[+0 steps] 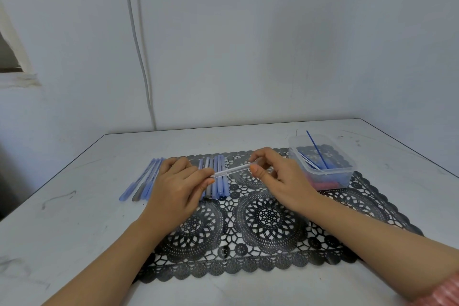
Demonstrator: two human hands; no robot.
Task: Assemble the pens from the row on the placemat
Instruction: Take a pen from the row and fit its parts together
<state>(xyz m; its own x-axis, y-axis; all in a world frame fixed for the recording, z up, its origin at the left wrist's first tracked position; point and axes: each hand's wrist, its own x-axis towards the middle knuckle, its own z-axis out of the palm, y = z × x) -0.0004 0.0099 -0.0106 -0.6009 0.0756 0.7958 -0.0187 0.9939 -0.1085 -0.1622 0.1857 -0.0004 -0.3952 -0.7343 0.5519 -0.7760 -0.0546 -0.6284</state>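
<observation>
One clear barrel (232, 170) in the pinch of left hand (178, 185) and right hand (278, 177) (one tub (344, 176)).

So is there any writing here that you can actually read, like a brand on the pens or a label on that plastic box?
No text can be read anywhere.
Clear pen barrel, pinched between the left hand and the right hand: any print is too small and blurred to tell.
Blue pens in the row: no lettering visible.
Plastic box: no label visible.
</observation>
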